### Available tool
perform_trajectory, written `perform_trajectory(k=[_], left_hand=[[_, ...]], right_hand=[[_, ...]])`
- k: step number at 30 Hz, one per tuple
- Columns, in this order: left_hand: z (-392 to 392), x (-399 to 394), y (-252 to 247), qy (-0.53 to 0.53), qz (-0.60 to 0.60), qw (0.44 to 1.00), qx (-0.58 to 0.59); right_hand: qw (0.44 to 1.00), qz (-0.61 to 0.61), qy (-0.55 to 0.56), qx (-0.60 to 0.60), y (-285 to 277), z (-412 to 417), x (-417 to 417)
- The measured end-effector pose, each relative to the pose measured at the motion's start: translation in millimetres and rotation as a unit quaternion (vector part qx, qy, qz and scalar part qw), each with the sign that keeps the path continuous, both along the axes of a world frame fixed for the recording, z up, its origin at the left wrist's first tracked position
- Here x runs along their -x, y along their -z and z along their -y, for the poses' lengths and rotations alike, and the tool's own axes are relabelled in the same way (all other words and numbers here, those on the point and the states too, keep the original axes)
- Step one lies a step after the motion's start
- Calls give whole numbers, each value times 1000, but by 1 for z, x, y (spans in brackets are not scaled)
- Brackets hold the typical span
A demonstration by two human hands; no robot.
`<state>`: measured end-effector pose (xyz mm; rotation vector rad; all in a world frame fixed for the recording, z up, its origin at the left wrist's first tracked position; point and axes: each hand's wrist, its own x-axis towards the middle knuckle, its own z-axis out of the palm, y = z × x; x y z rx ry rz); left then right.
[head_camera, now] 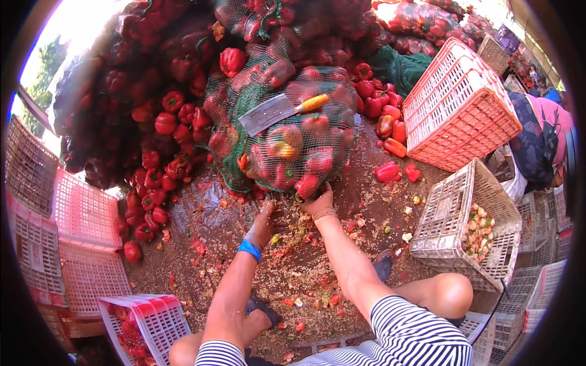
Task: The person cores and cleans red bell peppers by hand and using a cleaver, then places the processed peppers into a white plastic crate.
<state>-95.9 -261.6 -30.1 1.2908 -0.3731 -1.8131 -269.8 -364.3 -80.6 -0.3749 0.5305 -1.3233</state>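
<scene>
A green mesh bag (297,132) packed with red bell peppers stands before me. Across its top lies a cleaver (274,114) with a broad metal blade and a yellow-orange handle. My right hand (319,204) is at the bag's near lower edge, touching the lowest red pepper (307,185) or the mesh around it; its fingers are partly hidden, so its grip is unclear. To its left, my left hand (264,225), with a blue band at the wrist, hovers just short of the bag. Nothing shows in it, and its fingers are loosely apart.
Loose red peppers (151,183) are heaped on the left beside more filled bags. Seeds and scraps litter the floor (215,270). At right stand an upended pink crate (462,105) and a tilted white crate (439,219) holding pepper cores. A pink-rimmed crate (155,315) contains red pieces. Another person (540,132) bends at far right.
</scene>
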Motion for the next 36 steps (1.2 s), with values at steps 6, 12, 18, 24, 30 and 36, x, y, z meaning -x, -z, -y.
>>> perform_trajectory(k=[6, 12, 18, 24, 30, 36], left_hand=[[57, 22, 27, -173, -239, 955, 42], [66, 33, 26, -165, -313, 906, 230], [50, 33, 30, -258, -390, 867, 174], [15, 15, -8, -203, -288, 896, 272], [-12, 32, -117, -170, -222, 917, 284], [19, -22, -23, -160, -348, 901, 203]], right_hand=[[949, 304, -67, -53, -29, -20, 2], [998, -56, 41, -7, -64, -48, 25], [969, 202, -28, -142, -46, -48, 67], [998, 43, -43, -4, -60, -39, 45], [971, 155, -39, -176, -158, -66, 77], [963, -49, -74, -254, -91, -61, 68]])
